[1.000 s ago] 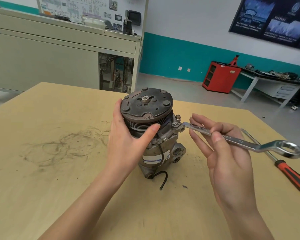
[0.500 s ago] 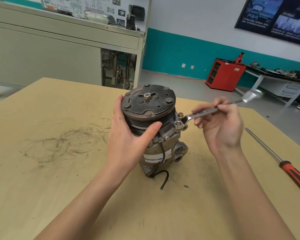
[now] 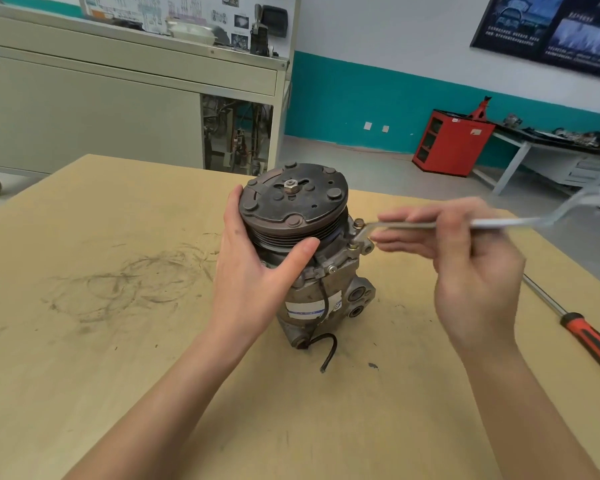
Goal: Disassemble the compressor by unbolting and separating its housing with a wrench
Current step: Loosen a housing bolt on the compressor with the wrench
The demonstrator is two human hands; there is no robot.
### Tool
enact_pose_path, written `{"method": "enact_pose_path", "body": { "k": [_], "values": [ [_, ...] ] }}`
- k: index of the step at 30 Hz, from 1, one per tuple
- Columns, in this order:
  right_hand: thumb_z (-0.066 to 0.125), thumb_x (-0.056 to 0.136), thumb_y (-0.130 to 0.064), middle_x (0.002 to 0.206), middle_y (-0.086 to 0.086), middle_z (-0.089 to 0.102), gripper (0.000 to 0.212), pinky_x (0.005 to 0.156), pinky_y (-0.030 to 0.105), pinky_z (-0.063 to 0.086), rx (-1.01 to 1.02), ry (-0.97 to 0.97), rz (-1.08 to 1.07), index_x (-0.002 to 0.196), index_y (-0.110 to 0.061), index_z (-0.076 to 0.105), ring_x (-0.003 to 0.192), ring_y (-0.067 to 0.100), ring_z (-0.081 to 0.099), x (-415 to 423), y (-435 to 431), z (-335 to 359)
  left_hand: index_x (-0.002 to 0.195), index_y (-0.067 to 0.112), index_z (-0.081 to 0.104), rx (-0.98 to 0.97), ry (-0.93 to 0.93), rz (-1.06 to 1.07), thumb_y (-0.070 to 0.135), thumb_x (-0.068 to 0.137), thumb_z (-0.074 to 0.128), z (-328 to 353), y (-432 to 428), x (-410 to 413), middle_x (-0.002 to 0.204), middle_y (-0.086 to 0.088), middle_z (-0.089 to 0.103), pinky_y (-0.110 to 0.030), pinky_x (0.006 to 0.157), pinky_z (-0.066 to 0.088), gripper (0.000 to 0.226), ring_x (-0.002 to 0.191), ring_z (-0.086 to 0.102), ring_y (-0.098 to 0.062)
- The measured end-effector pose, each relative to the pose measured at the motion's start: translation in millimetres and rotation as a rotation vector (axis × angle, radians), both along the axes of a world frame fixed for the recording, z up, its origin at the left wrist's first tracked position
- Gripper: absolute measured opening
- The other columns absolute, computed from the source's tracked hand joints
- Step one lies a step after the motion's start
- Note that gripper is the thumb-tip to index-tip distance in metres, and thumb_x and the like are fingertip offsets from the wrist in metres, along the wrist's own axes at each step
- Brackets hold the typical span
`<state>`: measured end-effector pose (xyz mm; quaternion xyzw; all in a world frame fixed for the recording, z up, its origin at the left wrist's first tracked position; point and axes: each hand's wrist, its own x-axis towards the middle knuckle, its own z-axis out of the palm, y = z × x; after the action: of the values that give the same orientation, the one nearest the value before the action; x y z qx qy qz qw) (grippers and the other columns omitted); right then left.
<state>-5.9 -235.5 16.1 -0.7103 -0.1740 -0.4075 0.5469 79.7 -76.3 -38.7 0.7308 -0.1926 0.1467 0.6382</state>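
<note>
Steel wrench (image 3: 499, 222) is sitting on a bolt (image 3: 353, 245); we are clamping our right grip (image 3: 471, 271) on its shaft and our left grip (image 3: 253, 275) round the compressor (image 3: 302, 216) standing on the desk (image 3: 118, 341), aiming to turn squarely.

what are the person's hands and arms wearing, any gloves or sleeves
Both are bare: the left hand and right hand wear no gloves, rings or watch, and the left forearm and right forearm show no sleeves up to the picture's edge. The right hand is slightly blurred.
</note>
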Motion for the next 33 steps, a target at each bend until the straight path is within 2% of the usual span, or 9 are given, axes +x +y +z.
{"method": "enact_pose_path", "body": {
  "k": [5, 12, 16, 19, 22, 24, 27, 30, 33],
  "values": [
    [0.042, 0.101, -0.028, 0.109, 0.008, 0.063, 0.022, 0.081, 0.042, 0.056, -0.259, -0.091, -0.027, 0.109, -0.011, 0.054, 0.100, 0.027, 0.067, -16, 9, -28, 0.149, 0.036, 0.011, -0.004, -0.004, 0.004, 0.070, 0.065, 0.060, 0, 0, -1, 0.146, 0.008, 0.041, -0.039, 0.112, 0.036, 0.104, 0.133, 0.042, -0.008],
    [0.041, 0.102, -0.023, 0.114, 0.007, 0.062, 0.020, 0.084, 0.039, 0.055, -0.297, -0.114, -0.147, 0.103, -0.009, 0.054, 0.104, 0.021, 0.066, -17, 10, -42, 0.149, 0.034, 0.011, -0.004, -0.008, 0.007, 0.069, 0.065, 0.060, 1, -1, 0, 0.146, 0.008, 0.042, -0.039, 0.111, 0.036, 0.103, 0.132, 0.043, -0.008],
    [0.040, 0.101, -0.016, 0.108, 0.012, 0.065, 0.015, 0.082, 0.041, 0.054, -0.220, -0.121, -0.102, 0.100, -0.010, 0.054, 0.099, 0.025, 0.067, -14, 9, -41, 0.149, 0.033, 0.011, -0.007, -0.005, 0.002, 0.069, 0.066, 0.061, 0, 0, 0, 0.147, 0.007, 0.041, -0.041, 0.112, 0.035, 0.104, 0.133, 0.041, -0.009],
    [0.036, 0.092, -0.007, 0.095, 0.013, 0.067, 0.016, 0.075, 0.042, 0.054, -0.007, -0.111, 0.008, 0.088, -0.009, 0.052, 0.085, 0.030, 0.068, -7, 3, -37, 0.150, 0.033, 0.011, -0.009, -0.003, -0.007, 0.068, 0.065, 0.062, 1, 0, 0, 0.147, 0.007, 0.040, -0.042, 0.112, 0.035, 0.105, 0.134, 0.041, -0.010],
    [0.030, 0.086, -0.003, 0.084, 0.009, 0.071, 0.021, 0.066, 0.033, 0.052, 0.152, -0.093, 0.132, 0.082, -0.008, 0.050, 0.068, 0.031, 0.066, 4, -8, -28, 0.150, 0.034, 0.010, -0.005, -0.001, -0.005, 0.069, 0.065, 0.062, 1, 0, 1, 0.147, 0.007, 0.040, -0.042, 0.111, 0.036, 0.105, 0.133, 0.041, -0.010],
    [0.027, 0.083, -0.002, 0.075, 0.011, 0.070, 0.032, 0.059, 0.027, 0.049, 0.281, 0.005, 0.232, 0.072, -0.011, 0.055, 0.059, 0.030, 0.063, 16, -21, -17, 0.150, 0.035, 0.010, -0.005, 0.004, -0.009, 0.069, 0.065, 0.062, 1, 0, 1, 0.147, 0.008, 0.040, -0.041, 0.112, 0.036, 0.105, 0.134, 0.041, -0.010],
    [0.024, 0.087, -0.006, 0.063, 0.013, 0.066, 0.042, 0.050, 0.021, 0.045, 0.437, 0.260, 0.344, 0.061, -0.016, 0.055, 0.049, 0.025, 0.057, 42, -36, 5, 0.150, 0.035, 0.009, -0.006, 0.006, -0.015, 0.069, 0.065, 0.063, 1, 0, 0, 0.147, 0.008, 0.039, -0.041, 0.112, 0.036, 0.105, 0.134, 0.041, -0.010],
    [0.020, 0.093, -0.007, 0.054, 0.009, 0.062, 0.037, 0.041, 0.019, 0.041, 0.438, 0.465, 0.381, 0.065, -0.011, 0.044, 0.039, 0.019, 0.051, 70, -38, 21, 0.150, 0.033, 0.009, -0.002, 0.010, -0.011, 0.069, 0.065, 0.062, 2, 0, 0, 0.148, 0.007, 0.039, -0.042, 0.111, 0.037, 0.107, 0.134, 0.041, -0.011],
    [0.020, 0.094, -0.006, 0.053, 0.008, 0.061, 0.033, 0.037, 0.019, 0.040, 0.384, 0.539, 0.420, 0.069, -0.009, 0.040, 0.035, 0.017, 0.050, 85, -34, 29, 0.151, 0.030, 0.010, -0.003, 0.009, -0.007, 0.069, 0.065, 0.061, 3, 0, -1, 0.148, 0.006, 0.039, -0.042, 0.111, 0.037, 0.108, 0.134, 0.041, -0.011]
  ]
}}
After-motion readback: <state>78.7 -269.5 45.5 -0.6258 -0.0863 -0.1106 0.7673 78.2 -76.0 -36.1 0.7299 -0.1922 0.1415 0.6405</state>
